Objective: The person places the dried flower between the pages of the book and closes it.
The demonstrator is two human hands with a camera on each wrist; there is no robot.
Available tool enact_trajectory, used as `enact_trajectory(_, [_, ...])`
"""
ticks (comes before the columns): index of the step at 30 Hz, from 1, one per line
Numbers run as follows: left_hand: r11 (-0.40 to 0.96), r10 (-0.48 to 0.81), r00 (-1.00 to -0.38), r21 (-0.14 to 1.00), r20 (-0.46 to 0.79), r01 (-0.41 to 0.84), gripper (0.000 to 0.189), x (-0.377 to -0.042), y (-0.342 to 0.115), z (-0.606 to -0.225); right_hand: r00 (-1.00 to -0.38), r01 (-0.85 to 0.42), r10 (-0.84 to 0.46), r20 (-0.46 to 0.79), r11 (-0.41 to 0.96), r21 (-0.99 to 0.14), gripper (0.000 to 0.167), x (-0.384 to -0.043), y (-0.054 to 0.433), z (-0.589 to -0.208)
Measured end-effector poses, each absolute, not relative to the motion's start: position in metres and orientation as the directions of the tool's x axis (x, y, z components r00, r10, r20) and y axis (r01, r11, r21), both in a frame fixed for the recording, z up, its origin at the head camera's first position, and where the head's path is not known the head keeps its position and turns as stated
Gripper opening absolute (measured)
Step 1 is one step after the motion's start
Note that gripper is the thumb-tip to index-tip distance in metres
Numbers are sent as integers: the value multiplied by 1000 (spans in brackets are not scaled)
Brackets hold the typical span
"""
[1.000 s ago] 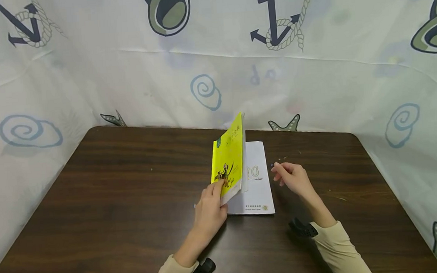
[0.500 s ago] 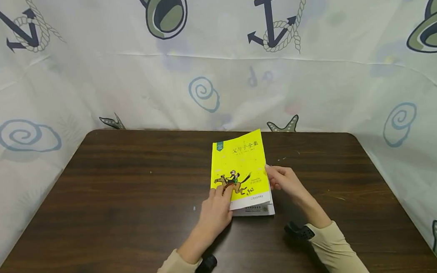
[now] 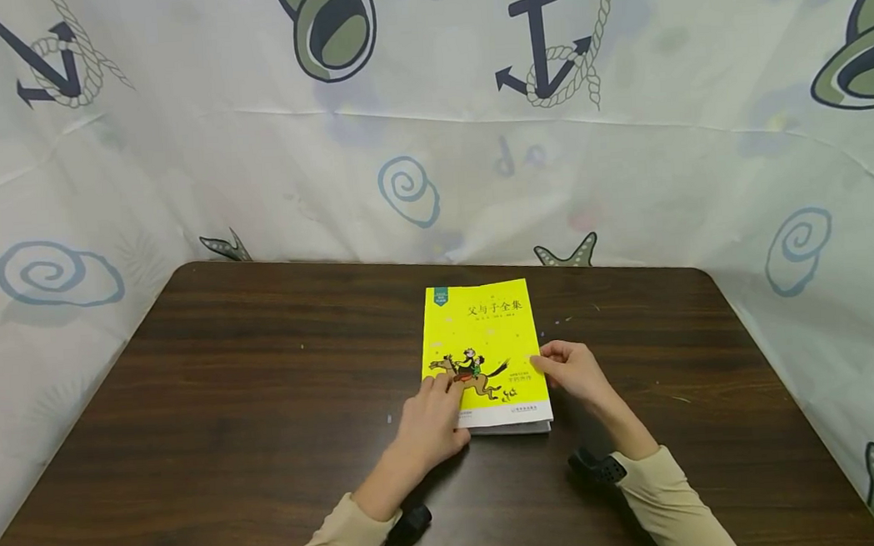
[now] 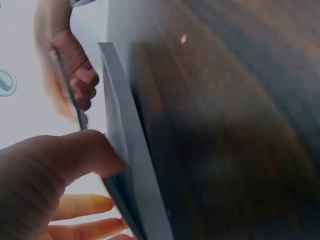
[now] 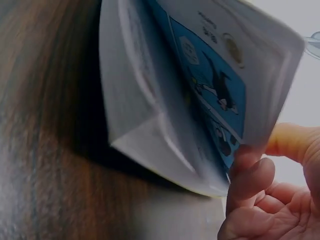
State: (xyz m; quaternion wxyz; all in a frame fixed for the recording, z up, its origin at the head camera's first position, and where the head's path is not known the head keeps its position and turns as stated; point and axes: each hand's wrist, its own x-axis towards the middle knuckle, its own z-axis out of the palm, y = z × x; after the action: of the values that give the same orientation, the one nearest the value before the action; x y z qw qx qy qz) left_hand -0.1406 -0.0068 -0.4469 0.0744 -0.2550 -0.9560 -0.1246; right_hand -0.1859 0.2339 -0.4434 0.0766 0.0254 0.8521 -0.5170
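Observation:
A yellow-covered book (image 3: pixel 485 324) with a horse and riders drawn on it lies on the dark wooden table. My left hand (image 3: pixel 427 420) is at its lower left, fingers on the cover and thumb (image 4: pixel 95 155) at the bottom edge of the pages. At the right edge, my right hand (image 3: pixel 579 377) pinches the raised front cover between thumb and fingers. In the right wrist view the inner side of the cover (image 5: pixel 210 85) shows blue cartoon panels, lifted at an angle from the white pages (image 5: pixel 130 105) beneath.
The brown wood-grain table (image 3: pixel 228 419) reaches back to a white curtain (image 3: pixel 288 173) printed with anchors and shells. Tiny scraps lie on the tabletop, one of them a pale bit (image 4: pixel 184 38) near the book. Each wrist wears a black camera band (image 3: pixel 599 466).
The yellow cover has swung from standing nearly upright down to the right over the white page. My right hand has taken its edge and come lower; the left hand has shifted slightly right.

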Motion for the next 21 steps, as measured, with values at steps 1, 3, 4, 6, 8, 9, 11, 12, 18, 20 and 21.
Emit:
enact_trajectory(1, [837, 476, -859, 202, 189, 508, 52, -141, -7, -446, -988, 122, -26, -154, 488, -864, 20, -186, 234, -445])
enact_trajectory(3, [835, 490, -858, 202, 151, 512, 53, -142, -8, -444, -989, 114, -19, -147, 535, -837, 20, -186, 234, -448])
enact_trajectory(4, [833, 498, -857, 202, 132, 515, 53, -143, -9, -443, -990, 109, -15, -142, 558, -822, 20, -186, 234, -449])
enact_trajectory(6, [829, 509, -855, 212, 99, 518, 53, -145, -10, -441, -991, 109, 1, -135, 595, -796, 19, -186, 233, -451])
enact_trajectory(8, [823, 513, -854, 235, 85, 517, 51, -147, -12, -440, -992, 110, 16, -128, 620, -777, 18, -186, 232, -453])
enact_trajectory(9, [819, 511, -855, 251, 88, 515, 47, -148, -12, -440, -992, 111, 23, -124, 628, -770, 18, -186, 231, -453])
enact_trajectory(11, [813, 502, -859, 281, 106, 510, 40, -149, -14, -441, -992, 117, 39, -119, 637, -762, 18, -186, 230, -455])
enact_trajectory(12, [810, 495, -861, 296, 118, 506, 37, -150, -14, -442, -992, 124, 49, -120, 639, -759, 19, -186, 230, -456])
enact_trajectory(18, [785, 487, -860, 355, 154, 508, 38, -154, -18, -449, -986, 167, 90, -142, 643, -748, 23, -183, 228, -459])
enact_trajectory(20, [781, 491, -859, 361, 147, 509, 43, -154, -19, -451, -985, 169, 91, -145, 639, -750, 23, -183, 227, -460])
enact_trajectory(21, [780, 494, -857, 361, 146, 511, 45, -155, -20, -451, -986, 167, 89, -144, 638, -751, 23, -182, 227, -460])
